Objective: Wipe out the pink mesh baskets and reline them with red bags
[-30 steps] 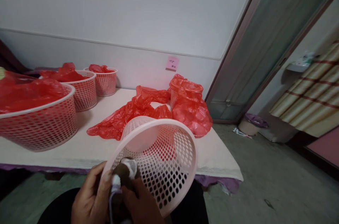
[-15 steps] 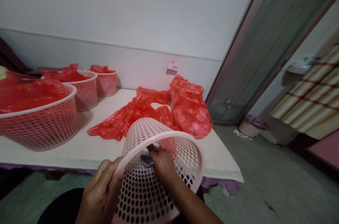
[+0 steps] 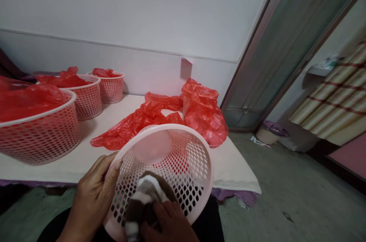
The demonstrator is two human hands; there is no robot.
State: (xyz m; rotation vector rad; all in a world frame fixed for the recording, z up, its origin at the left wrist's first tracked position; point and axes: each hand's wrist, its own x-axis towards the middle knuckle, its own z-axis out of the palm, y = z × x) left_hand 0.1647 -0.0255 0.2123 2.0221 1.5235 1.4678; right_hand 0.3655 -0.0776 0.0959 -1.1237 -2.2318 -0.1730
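Note:
A pale pink perforated plastic basket (image 3: 204,150) is tilted toward me above my lap, its open mouth facing me. My left hand (image 3: 93,190) grips its rim on the left side, thumb over the edge. At the lower part of the opening, my right hand (image 3: 168,221) is closed on a striped brown, grey and white cloth (image 3: 151,186), which lies against the basket's inner wall. Part of my right hand's fingers is hidden by the cloth. Behind the basket, a crumpled red plastic bag (image 3: 134,124) spreads over the white-covered table (image 3: 237,167).
Several pink baskets lined with red bags stand at the left, the nearest basket (image 3: 54,135) being largest. A small basket under a red bag (image 3: 204,110) stands at the table's right. A card (image 3: 186,68) is by the wall. A bin (image 3: 270,133) sits on the floor right.
My right hand has drawn back from deep inside the basket toward its lower rim with the cloth. The basket has turned so its mouth and bottom face me more; my left hand shifted left.

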